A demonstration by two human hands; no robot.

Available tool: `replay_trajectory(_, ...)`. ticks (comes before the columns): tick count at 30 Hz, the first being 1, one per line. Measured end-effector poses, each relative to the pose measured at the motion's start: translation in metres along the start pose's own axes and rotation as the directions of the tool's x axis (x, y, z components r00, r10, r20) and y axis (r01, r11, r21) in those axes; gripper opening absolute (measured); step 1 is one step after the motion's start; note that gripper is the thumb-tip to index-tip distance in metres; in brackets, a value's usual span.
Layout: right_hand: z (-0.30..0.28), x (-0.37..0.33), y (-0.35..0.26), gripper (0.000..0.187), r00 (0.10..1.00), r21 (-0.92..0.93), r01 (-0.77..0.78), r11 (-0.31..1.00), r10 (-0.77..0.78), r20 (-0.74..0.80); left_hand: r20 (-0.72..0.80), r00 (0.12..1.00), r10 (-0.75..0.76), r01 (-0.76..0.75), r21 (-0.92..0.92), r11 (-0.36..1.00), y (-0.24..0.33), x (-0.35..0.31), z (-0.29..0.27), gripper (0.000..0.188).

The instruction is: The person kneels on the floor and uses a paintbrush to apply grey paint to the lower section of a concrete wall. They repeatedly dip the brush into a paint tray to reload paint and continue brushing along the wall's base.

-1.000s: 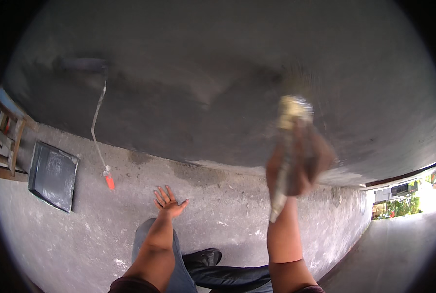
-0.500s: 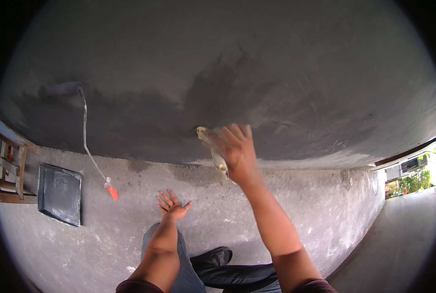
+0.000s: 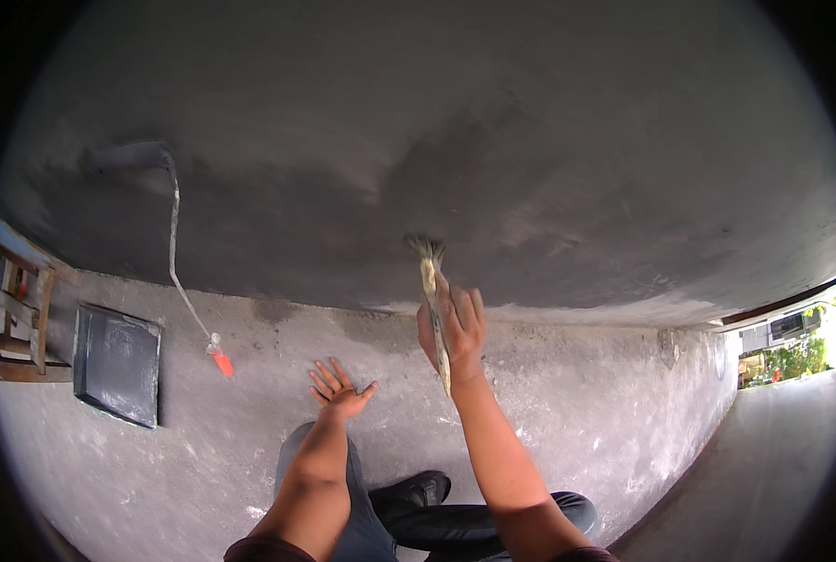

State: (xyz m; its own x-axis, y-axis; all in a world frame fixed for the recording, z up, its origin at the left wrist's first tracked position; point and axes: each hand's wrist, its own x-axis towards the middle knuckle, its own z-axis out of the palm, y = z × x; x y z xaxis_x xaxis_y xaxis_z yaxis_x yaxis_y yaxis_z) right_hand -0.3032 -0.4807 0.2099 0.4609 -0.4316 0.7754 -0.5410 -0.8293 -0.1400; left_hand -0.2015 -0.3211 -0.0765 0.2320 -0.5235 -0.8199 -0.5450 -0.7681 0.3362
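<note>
My right hand [image 3: 457,328] is closed round the handle of a paintbrush [image 3: 430,267], a worn, paint-crusted one. Its splayed bristles press on the dark grey wall [image 3: 530,225], low down on a patch of darker, wet-looking coating. My left hand [image 3: 345,391] has its fingers spread and holds nothing; it is over the rough concrete floor [image 3: 249,450] in front of my knee, and I cannot tell whether it bears on it. Left of it, a paint roller [image 3: 137,155] leans with its sleeve against the wall, its long bent rod ending in an orange handle [image 3: 222,362] by the floor.
A black paint tray [image 3: 118,365] stands on the floor at the left, next to a wooden stool or frame [image 3: 36,323]. My folded legs and a black shoe [image 3: 416,493] are at the front. Bright greenery [image 3: 797,354] shows through an opening at the far right.
My right hand has turned the brush from slanting left to nearly upright, and its bristles have shifted right along the wall. My left hand stays spread in about the same place.
</note>
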Motion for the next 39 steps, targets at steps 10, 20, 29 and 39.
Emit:
replay_trajectory(10,-0.108,-0.018,0.002,0.031,0.948,0.006,-0.213,0.977,0.206,0.243,0.008,1.0,-0.013,0.013,0.001,1.0,0.006,-0.014,-0.005,0.135)
replay_trajectory(20,-0.388,-0.021,-0.014,0.022,0.911,-0.28,-0.383,0.88,0.41,0.044,-0.155,0.966,0.206,-0.218,-0.063,0.974,-0.018,-0.034,-0.013,0.124)
replay_trajectory(29,-0.503,-0.234,-0.057,0.022,0.241,0.247,-0.811,0.531,0.687,-0.685,-0.627,0.773,0.099,-0.177,-0.064,0.982,-0.147,-0.184,-0.089,0.063)
replay_trajectory(39,-0.488,-0.298,-0.047,0.036,-0.304,0.846,-0.43,0.316,0.831,-0.465,-0.211,0.911,-0.354,0.22,-0.478,0.851,-0.265,-0.284,-0.028,0.09)
